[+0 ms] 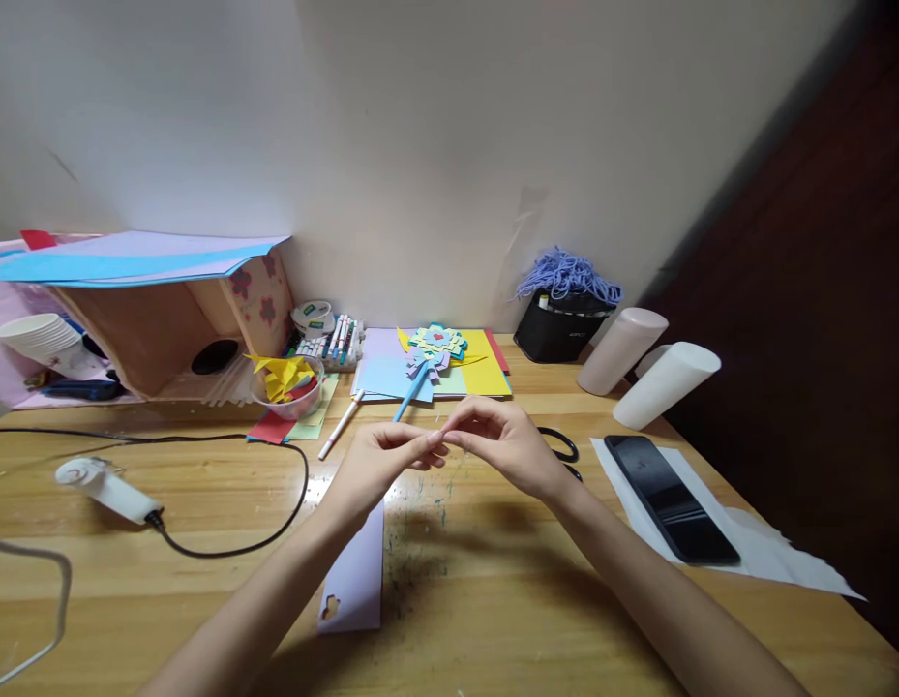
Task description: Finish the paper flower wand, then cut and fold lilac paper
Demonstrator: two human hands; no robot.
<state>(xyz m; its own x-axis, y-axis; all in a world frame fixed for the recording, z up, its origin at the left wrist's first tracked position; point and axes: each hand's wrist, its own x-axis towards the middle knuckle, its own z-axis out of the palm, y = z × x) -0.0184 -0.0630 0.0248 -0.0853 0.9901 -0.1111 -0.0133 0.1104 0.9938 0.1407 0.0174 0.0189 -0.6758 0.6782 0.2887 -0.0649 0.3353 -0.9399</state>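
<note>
Above the middle of the table, my left hand [400, 459] and my right hand [501, 440] meet fingertip to fingertip. Each is closed in a pinch; whatever lies between the fingers is too small or hidden to make out. Below my left forearm lies a lilac paper strip [358, 581] with a small shape cut out of it. Black scissor handles [561, 447] show partly behind my right hand. Just beyond the hands, a layered paper flower [435, 347] with a blue stem [411, 391] rests on coloured paper sheets [485, 373]. A white marker [341, 426] lies left of it.
A white corded tool [107, 491] and its black cable [304, 484] lie left. Behind are a tub of paper scraps [314, 397], markers [340, 334] and an open box [256, 300]. At right stand two rolls [667, 385], a black yarn holder [557, 329] and a phone [671, 499].
</note>
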